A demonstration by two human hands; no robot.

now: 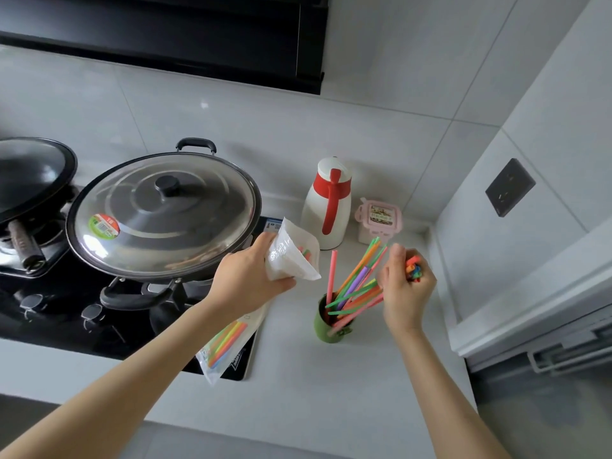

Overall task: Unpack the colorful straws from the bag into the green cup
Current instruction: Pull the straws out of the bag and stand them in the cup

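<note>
A small green cup (323, 329) stands on the white counter and holds several colorful straws (356, 276) that lean to the right. My right hand (405, 291) is closed around a bundle of straws (361, 301); their tops poke out of my fist and their lower ends reach into the cup. My left hand (246, 281) grips a clear plastic bag (293, 256) held above the counter, left of the cup, with a few straws still visible inside. A second bag of straws (228, 342) lies flat under my left forearm.
A lidded wok (162, 213) sits on the black stove (66, 313) at left, with another pan (29, 173) behind it. A white and red thermos jug (328, 203) and a pink-lidded container (379, 220) stand behind the cup. A wall with a socket (510, 187) rises at right.
</note>
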